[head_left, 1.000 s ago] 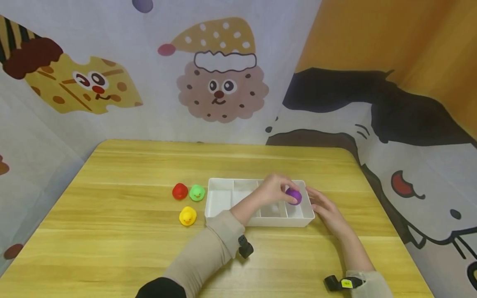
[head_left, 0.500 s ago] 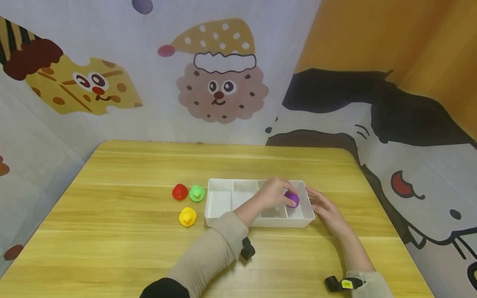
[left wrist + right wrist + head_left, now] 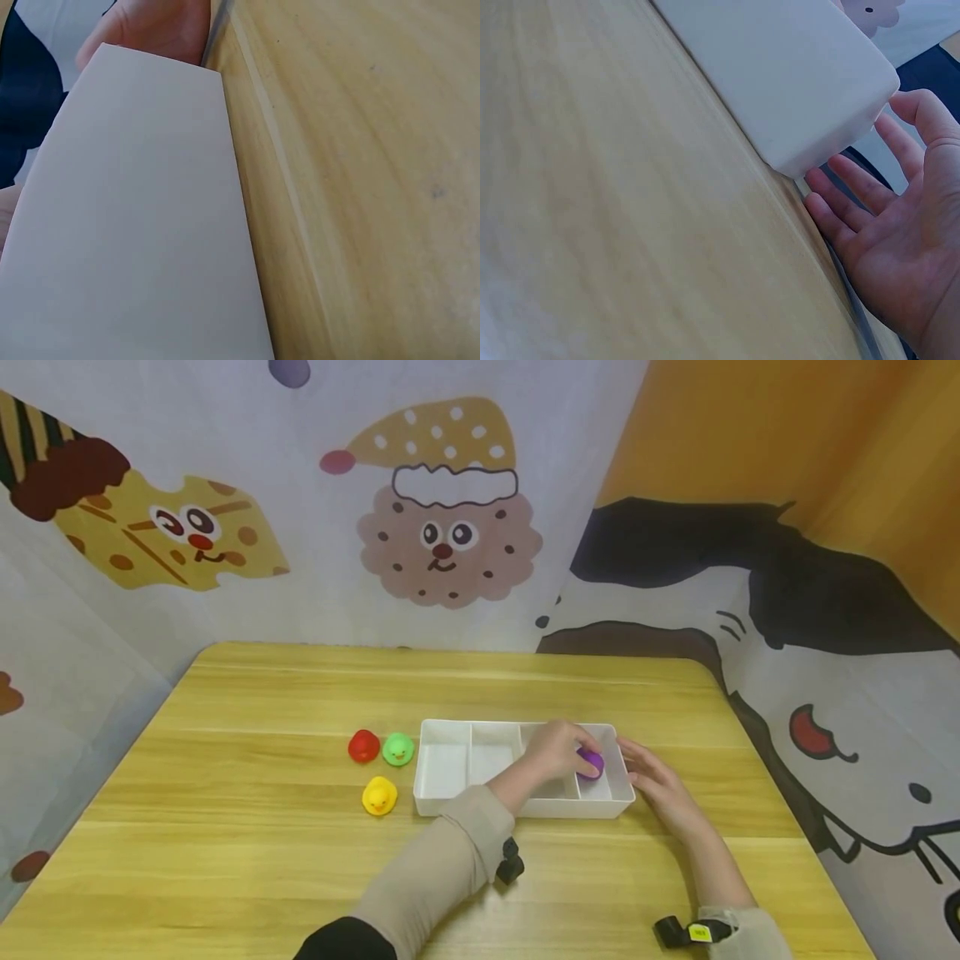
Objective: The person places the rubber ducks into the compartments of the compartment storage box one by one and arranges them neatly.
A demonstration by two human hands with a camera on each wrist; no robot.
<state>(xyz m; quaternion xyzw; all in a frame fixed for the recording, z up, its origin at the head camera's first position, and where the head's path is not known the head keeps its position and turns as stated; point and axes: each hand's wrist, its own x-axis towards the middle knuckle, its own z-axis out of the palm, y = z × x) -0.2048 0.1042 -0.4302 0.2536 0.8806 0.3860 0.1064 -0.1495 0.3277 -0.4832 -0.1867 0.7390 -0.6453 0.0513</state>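
Note:
In the head view my left hand (image 3: 557, 750) reaches over a white divided box (image 3: 555, 809) and pinches a round purple toy (image 3: 591, 763) inside its rightmost compartment. The fingers cover part of the toy, so its shape is not fully visible. My right hand (image 3: 667, 789) lies at the box's right end; in the right wrist view its fingers (image 3: 859, 184) are extended and loosely bent beside the end wall, with the thumb at the box's corner. In the left wrist view, the box's side (image 3: 142, 210) blocks sight of the toy.
Left of the box sit a red toy duck (image 3: 363, 746), a green one (image 3: 398, 749) and a yellow one (image 3: 379, 796). All stand on a wooden table (image 3: 247, 860). A cartoon-printed cloth (image 3: 315, 610) hangs behind it.
My left hand has lowered the purple toy a little within the right compartment, and the left forearm has shifted slightly right. The right hand, box and three ducks have stayed in place.

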